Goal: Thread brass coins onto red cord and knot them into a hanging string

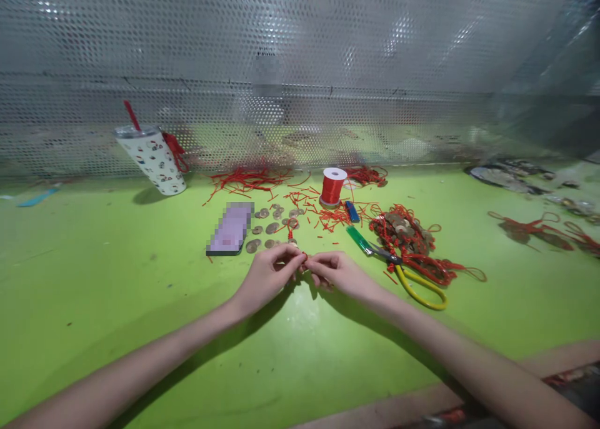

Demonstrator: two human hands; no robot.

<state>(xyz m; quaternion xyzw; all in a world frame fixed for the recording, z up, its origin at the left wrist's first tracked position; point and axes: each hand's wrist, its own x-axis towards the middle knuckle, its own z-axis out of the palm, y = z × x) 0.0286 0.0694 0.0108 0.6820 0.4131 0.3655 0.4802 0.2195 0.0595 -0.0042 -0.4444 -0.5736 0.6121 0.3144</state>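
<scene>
My left hand (276, 267) and my right hand (336, 271) meet above the green table, fingertips pinched close together. Between them shows a small bit of red cord (304, 257), mostly hidden by the fingers. Just beyond my left fingers, a red knotted loop (290, 230) stands out with a coin at its lower end; I cannot tell whether it joins the cord in my hands. Loose old-looking brass coins (272, 228) lie behind my left hand. Yellow-handled scissors (417, 285) rest to the right of my right hand, beside a heap of coins tied with red cord (403, 229).
A spool of red cord (332, 188) stands behind the hands among red cord scraps, with a blue lighter-like piece (352, 212) and a green strip (359, 240) nearby. Left are a phone (232, 229) and a tilted-looking tumbler (154, 160). Perforated sheeting (398, 54) hangs behind.
</scene>
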